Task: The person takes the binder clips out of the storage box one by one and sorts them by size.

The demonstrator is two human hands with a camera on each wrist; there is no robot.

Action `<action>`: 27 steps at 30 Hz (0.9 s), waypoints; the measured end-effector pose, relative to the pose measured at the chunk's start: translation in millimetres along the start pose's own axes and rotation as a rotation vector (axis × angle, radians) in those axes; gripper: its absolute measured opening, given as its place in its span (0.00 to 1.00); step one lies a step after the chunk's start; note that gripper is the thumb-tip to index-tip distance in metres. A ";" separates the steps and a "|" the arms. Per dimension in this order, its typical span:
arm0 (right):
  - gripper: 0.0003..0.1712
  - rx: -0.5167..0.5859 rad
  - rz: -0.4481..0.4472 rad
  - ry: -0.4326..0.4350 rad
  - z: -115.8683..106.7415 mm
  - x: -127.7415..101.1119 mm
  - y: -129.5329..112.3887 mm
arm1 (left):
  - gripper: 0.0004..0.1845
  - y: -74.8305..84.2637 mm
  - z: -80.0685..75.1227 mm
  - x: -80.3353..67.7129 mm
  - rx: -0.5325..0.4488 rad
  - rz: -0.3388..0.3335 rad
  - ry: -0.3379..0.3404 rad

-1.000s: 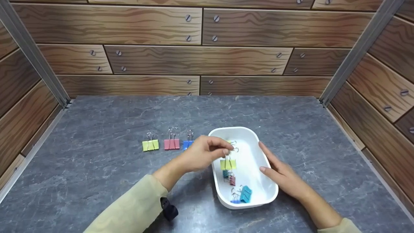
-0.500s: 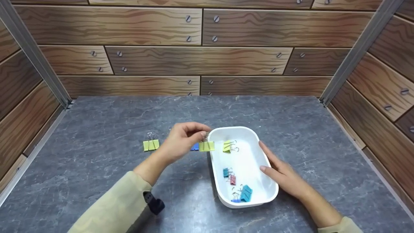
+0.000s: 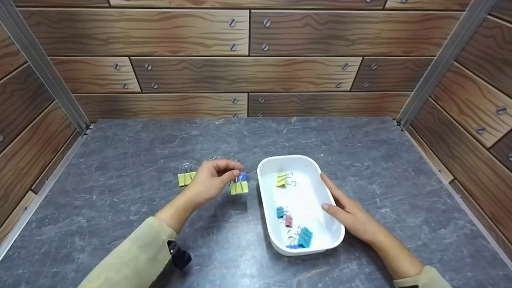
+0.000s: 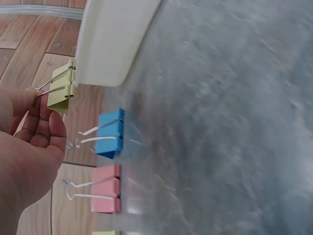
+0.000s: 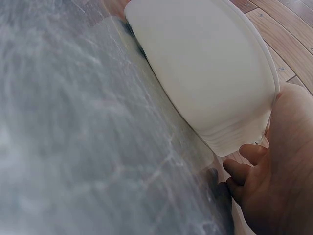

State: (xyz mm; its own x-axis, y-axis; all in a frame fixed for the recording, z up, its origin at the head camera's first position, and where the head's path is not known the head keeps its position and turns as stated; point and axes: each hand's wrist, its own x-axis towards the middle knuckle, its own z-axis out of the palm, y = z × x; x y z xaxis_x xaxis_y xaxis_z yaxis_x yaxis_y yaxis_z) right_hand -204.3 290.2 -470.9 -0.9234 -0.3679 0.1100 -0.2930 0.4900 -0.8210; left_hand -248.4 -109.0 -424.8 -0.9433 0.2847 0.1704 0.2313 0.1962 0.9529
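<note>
With my left hand I am pinching a yellow-green clip over the table beside three laid-out ones (five are waiting in the tray); my right hand is resting flat against its side.

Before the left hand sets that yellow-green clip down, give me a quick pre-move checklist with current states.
1. Left hand pinches the yellow-green binder clip by its wire handles: ok.
2. Clip is outside the white tray: ok.
3. Clip is off the table: cannot tell.
4. Row of clips stands on the table, blue clip, pink clip: ok.
5. Right hand rests against the tray's side: ok.
6. Clips are left in the tray: ok.
</note>
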 end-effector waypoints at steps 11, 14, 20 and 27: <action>0.43 -0.031 -0.001 0.011 0.3 0.7 0.7 | 0.10 -16.3 3.0 -7.4 0.031 -0.005 -0.015; 0.43 -0.019 -0.003 0.013 0.1 0.6 0.6 | 0.10 -18.7 3.4 -7.6 0.032 0.003 -0.015; 0.42 -0.012 -0.015 0.011 0.6 0.6 0.9 | 0.10 -23.7 3.8 -8.4 0.023 -0.018 -0.011; 0.43 0.044 -0.008 -0.015 1.7 1.9 2.2 | 0.10 -30.3 5.6 -6.8 -0.002 -0.048 0.008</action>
State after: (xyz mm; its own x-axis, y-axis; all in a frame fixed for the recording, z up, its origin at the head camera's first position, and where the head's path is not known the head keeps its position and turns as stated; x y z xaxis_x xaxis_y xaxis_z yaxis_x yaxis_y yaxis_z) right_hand -206.3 289.3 -473.5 -0.9170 -0.3838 0.1087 -0.2893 0.4521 -0.8438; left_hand -247.7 -111.6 -456.2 -0.9554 0.2670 0.1261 0.1849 0.2081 0.9605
